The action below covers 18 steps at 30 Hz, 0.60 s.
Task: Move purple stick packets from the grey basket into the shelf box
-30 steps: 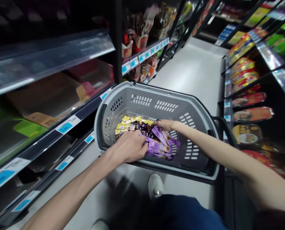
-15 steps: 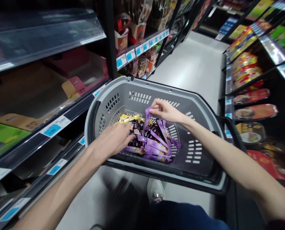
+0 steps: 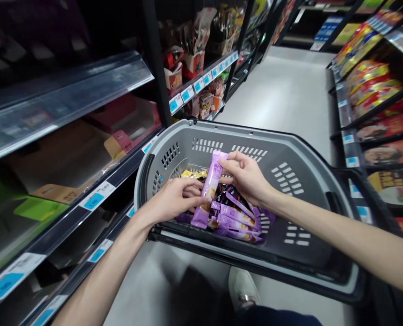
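A purple snack packet point(image 3: 210, 188), long and narrow, is raised above the grey shopping basket point(image 3: 310, 167). Pinching its upper end is my right hand point(image 3: 247, 174). My left hand point(image 3: 174, 197) reaches in from the other side, its thumb and fingers at the packet's lower left edge. Beneath lie more purple packets point(image 3: 240, 222) in a loose pile, with black packets point(image 3: 223, 199) among them and yellow packets point(image 3: 193, 174) behind my left hand. My hands and the raised packet cover part of the pile.
Shelves with price labels point(image 3: 97, 197) and cardboard display boxes point(image 3: 57, 192) run close along the left. Bagged snacks point(image 3: 374, 86) fill racks at right. The pale aisle floor point(image 3: 282, 90) stretches ahead. A white shoe point(image 3: 242, 285) shows below the basket.
My right hand has lifted the purple packet out of the pile and turned its front into view. My left hand has come off the pile to the packet's lower part. The view has shifted slightly.
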Available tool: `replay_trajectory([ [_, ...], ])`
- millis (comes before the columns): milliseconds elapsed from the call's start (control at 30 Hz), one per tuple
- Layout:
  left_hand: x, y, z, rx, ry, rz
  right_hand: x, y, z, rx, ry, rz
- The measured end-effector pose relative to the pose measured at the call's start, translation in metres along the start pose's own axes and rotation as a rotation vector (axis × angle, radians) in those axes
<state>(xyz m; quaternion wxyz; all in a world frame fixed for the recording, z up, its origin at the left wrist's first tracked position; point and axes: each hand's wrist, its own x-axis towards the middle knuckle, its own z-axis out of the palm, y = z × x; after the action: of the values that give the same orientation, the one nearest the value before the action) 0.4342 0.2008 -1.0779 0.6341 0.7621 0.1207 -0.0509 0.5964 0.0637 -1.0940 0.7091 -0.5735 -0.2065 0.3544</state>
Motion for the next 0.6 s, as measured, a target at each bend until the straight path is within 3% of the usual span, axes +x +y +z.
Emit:
replay_trajectory([
  [233, 0.0033, -0.001, -0.0007, -0.12, 0.132, -0.027, -0.01, 0.0028, 0.0035, -0.085, -0.351, 0.099],
  [433, 0.0047, -0.003, -0.0019, -0.156, 0.223, 0.014, -0.0081, 0.0067, 0.0013, -0.109, -0.244, 0.091],
  [600, 0.0059, -0.0047, -0.0039, -0.143, 0.24, 0.069, -0.0097, 0.0057, 0.0028, -0.185, -0.259, 0.07],
])
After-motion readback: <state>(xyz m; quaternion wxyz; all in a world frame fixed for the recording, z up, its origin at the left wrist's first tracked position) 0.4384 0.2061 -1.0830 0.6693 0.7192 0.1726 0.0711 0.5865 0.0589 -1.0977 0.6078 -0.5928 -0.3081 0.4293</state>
